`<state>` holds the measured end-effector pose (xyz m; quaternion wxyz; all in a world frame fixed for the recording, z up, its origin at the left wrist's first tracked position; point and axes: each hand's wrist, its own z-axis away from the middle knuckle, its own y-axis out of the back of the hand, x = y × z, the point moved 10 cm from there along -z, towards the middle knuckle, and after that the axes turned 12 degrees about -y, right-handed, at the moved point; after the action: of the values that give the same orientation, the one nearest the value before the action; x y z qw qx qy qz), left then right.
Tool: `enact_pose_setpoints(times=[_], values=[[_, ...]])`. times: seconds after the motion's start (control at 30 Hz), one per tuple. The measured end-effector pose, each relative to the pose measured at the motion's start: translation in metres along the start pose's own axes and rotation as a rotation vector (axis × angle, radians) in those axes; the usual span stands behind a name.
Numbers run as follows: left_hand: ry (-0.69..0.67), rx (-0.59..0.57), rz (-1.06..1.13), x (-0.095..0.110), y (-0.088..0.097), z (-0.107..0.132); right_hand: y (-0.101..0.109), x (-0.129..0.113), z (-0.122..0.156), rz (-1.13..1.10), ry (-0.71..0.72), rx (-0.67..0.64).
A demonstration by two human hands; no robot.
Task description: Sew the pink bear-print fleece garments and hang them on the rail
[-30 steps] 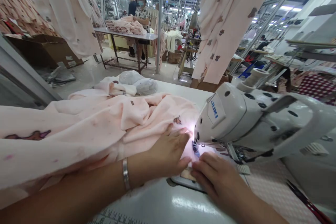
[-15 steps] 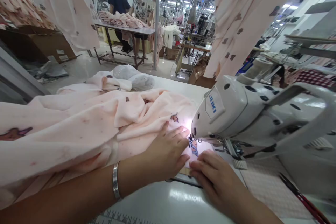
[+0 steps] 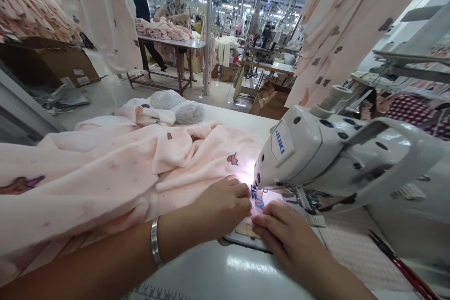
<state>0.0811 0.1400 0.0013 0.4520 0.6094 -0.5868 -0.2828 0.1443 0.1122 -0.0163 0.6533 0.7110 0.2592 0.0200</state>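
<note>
Pale pink printed fabric [image 3: 197,154] lies in loose folds across the white table and runs under the head of a white sewing machine [image 3: 305,150]. My left hand [image 3: 221,208], a silver bangle on its wrist, has its fingers curled and pressed together on the fabric just left of the lit needle area. Close by on the right, my right hand [image 3: 290,232] grips the fabric's near edge between thumb and fingers. A small blue and brown printed figure shows on the cloth between both hands. The fingertips of the left hand are partly hidden.
Red-handled scissors or snips [image 3: 393,253] lie right of the machine. A clear plastic bag [image 3: 179,105] rests at the table's back. Pink fabric [image 3: 330,37] hangs at both sides. Two people stand by a table [image 3: 168,40] of pink cloth; a cardboard box [image 3: 45,61] is far left.
My left hand's fingers have drawn in from lying spread on the fabric to a curled grip. The right hand stays nearly in place. The view has shifted slightly, and the people behind have moved.
</note>
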Motion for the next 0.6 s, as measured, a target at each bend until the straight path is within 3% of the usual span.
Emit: enact_pose_setpoints(times=[0.13, 0.23, 0.33, 0.5, 0.6], values=[[0.007, 0.0, -0.019, 0.0, 0.001, 0.001, 0.002, 0.007, -0.001, -0.119, -0.061, -0.019], [0.007, -0.011, -0.021, 0.0, 0.001, 0.0, 0.015, 0.036, -0.005, -0.359, -0.244, 0.105], [0.024, -0.015, -0.028, -0.001, 0.003, -0.001, 0.025, 0.066, -0.005, -0.448, -0.394, 0.234], [0.013, -0.004, -0.031, 0.0, 0.004, -0.002, 0.028, 0.07, 0.0, -0.377, -0.4, 0.245], [-0.001, 0.0, -0.016, 0.0, 0.003, -0.001, 0.021, 0.057, 0.001, -0.18, -0.292, 0.181]])
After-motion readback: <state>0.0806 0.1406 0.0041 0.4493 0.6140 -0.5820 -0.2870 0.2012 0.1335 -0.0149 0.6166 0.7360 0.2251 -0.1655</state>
